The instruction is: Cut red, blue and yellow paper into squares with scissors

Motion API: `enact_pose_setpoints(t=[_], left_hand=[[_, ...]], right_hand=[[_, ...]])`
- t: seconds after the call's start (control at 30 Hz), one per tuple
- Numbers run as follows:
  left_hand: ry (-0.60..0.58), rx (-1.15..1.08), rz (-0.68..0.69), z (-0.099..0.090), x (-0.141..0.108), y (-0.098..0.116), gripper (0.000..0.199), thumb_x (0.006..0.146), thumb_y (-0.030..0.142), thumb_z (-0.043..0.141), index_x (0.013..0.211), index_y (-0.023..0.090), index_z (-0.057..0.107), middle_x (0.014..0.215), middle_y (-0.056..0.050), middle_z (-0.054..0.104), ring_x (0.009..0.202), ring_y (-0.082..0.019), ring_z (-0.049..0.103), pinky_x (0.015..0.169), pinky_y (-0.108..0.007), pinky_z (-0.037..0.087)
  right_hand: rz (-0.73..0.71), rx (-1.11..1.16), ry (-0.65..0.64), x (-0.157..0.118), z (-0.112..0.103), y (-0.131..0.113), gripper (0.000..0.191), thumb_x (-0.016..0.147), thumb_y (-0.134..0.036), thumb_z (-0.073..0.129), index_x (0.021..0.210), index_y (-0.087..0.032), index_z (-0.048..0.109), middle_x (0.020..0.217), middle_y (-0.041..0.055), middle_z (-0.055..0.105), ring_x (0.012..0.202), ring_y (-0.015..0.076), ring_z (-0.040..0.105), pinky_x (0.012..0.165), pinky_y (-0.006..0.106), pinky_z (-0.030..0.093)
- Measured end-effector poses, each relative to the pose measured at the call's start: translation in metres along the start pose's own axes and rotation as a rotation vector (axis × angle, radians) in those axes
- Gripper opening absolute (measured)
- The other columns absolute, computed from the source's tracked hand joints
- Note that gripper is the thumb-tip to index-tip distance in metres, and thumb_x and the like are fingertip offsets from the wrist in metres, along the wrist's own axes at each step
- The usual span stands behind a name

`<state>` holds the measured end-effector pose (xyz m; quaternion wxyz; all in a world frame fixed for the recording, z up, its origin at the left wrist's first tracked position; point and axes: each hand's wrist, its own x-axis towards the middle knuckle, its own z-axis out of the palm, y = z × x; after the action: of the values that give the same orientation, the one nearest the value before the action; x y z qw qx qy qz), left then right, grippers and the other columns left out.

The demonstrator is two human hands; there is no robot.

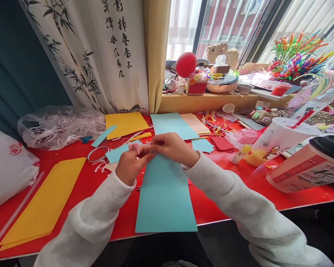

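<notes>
A long light-blue sheet of paper (167, 200) lies in front of me on the red table, its near end at the table's edge. At its far end my left hand (130, 165) and my right hand (174, 147) meet, fingers pinched together on the paper. The exact grip is partly hidden behind the fingers. A small pink ruffled thing (134, 148) shows at my left fingers; I cannot tell whether it is worn or held. Just beyond my left hand lie a light-blue paper strip (118, 152) and a roll of clear tape (98, 154).
Yellow paper sheets (47, 200) lie at the left, with another yellow sheet (126, 125) and a blue sheet (171, 124) behind. Right are a glue bottle (241, 154), a white cup (278, 137) and a black-lidded cup (308, 167). A plastic bag (11, 167) stands far left.
</notes>
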<state>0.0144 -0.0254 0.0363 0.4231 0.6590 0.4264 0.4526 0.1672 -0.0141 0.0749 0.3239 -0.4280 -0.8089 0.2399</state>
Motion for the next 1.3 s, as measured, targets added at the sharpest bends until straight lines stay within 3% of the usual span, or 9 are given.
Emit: enact_pose_setpoints(t=[0.3, 0.37, 0.5, 0.57, 0.63, 0.73, 0.87, 1.1, 1.3], left_hand=[[-0.088, 0.004, -0.074, 0.002, -0.003, -0.002, 0.031, 0.066, 0.033, 0.065, 0.050, 0.018, 0.044, 0.049, 0.009, 0.039, 0.049, -0.006, 0.036, 0.103, -0.039, 0.015], [-0.212, -0.029, -0.097, 0.004, -0.007, 0.002, 0.030, 0.066, 0.031, 0.065, 0.048, 0.018, 0.045, 0.048, 0.008, 0.040, 0.050, -0.007, 0.038, 0.092, -0.037, 0.031], [-0.802, -0.182, -0.106, 0.003, -0.022, 0.015, 0.018, 0.068, 0.025, 0.065, 0.055, 0.018, 0.056, 0.052, 0.000, 0.055, 0.051, -0.011, 0.050, 0.054, -0.026, 0.042], [-1.244, -0.245, 0.012, -0.002, -0.025, 0.022, 0.009, 0.068, 0.019, 0.065, 0.060, 0.018, 0.062, 0.060, -0.005, 0.063, 0.057, -0.015, 0.059, 0.054, -0.026, 0.044], [-1.421, -0.334, 0.195, -0.011, -0.023, 0.025, 0.014, 0.073, 0.021, 0.062, 0.059, 0.019, 0.062, 0.057, -0.006, 0.063, 0.056, -0.017, 0.060, 0.055, -0.028, 0.045], [-0.872, -0.612, 0.363, -0.027, -0.012, 0.024, 0.041, 0.083, 0.038, 0.047, 0.047, 0.021, 0.052, 0.033, 0.002, 0.038, 0.034, -0.010, 0.039, 0.041, -0.025, 0.034], [-0.118, -0.416, 0.111, -0.026, 0.002, 0.014, 0.022, 0.071, 0.042, 0.064, 0.071, 0.020, 0.060, 0.046, 0.006, 0.044, 0.038, -0.005, 0.032, 0.038, -0.020, 0.026], [-0.047, -0.068, -0.058, 0.003, 0.002, -0.007, 0.042, 0.061, 0.042, 0.070, 0.050, 0.018, 0.037, 0.051, 0.006, 0.034, 0.050, -0.007, 0.036, 0.049, -0.025, 0.030], [-0.083, -0.033, -0.106, 0.005, -0.006, 0.001, 0.040, 0.067, 0.038, 0.065, 0.047, 0.018, 0.037, 0.038, 0.008, 0.036, 0.038, -0.004, 0.033, 0.051, -0.025, 0.034]], right_hand=[[0.100, -0.241, 0.367, 0.013, -0.003, 0.036, 0.024, 0.083, -0.033, 0.048, 0.066, -0.018, 0.056, 0.069, 0.0009, 0.058, 0.065, 0.0122, 0.047, 0.062, 0.024, 0.032], [0.125, -0.250, 0.422, 0.019, -0.009, 0.048, 0.024, 0.082, -0.033, 0.048, 0.064, -0.018, 0.054, 0.067, 0.0008, 0.056, 0.064, 0.0125, 0.045, 0.062, 0.025, 0.031], [0.208, -0.216, 0.486, 0.025, -0.030, 0.067, 0.026, 0.081, -0.030, 0.046, 0.058, -0.017, 0.046, 0.059, -0.0001, 0.046, 0.060, 0.0120, 0.038, 0.058, 0.026, 0.027], [0.211, -0.197, 0.458, 0.022, -0.041, 0.069, 0.028, 0.080, -0.032, 0.046, 0.056, -0.017, 0.042, 0.056, -0.0015, 0.040, 0.058, 0.0108, 0.035, 0.056, 0.025, 0.026], [0.194, -0.142, 0.349, 0.016, -0.049, 0.066, 0.032, 0.079, -0.036, 0.047, 0.054, -0.018, 0.039, 0.054, -0.0034, 0.034, 0.055, 0.0090, 0.031, 0.053, 0.024, 0.024], [0.158, 0.000, 0.111, 0.008, -0.052, 0.052, 0.037, 0.079, -0.044, 0.047, 0.055, -0.017, 0.037, 0.054, -0.0050, 0.027, 0.052, 0.0069, 0.026, 0.050, 0.024, 0.021], [0.106, 0.060, -0.016, 0.005, -0.036, 0.026, 0.041, 0.078, -0.047, 0.050, 0.054, -0.017, 0.036, 0.054, -0.0054, 0.026, 0.052, 0.0064, 0.024, 0.050, 0.024, 0.019], [0.055, -0.113, 0.076, 0.003, 0.007, -0.005, 0.029, 0.082, -0.031, 0.048, 0.057, -0.017, 0.046, 0.055, -0.0034, 0.043, 0.054, 0.0077, 0.034, 0.052, 0.024, 0.023], [0.106, -0.302, 0.289, 0.015, 0.005, 0.017, 0.028, 0.086, -0.033, 0.043, 0.062, -0.019, 0.049, 0.060, -0.0012, 0.051, 0.057, 0.0107, 0.037, 0.055, 0.024, 0.024]])
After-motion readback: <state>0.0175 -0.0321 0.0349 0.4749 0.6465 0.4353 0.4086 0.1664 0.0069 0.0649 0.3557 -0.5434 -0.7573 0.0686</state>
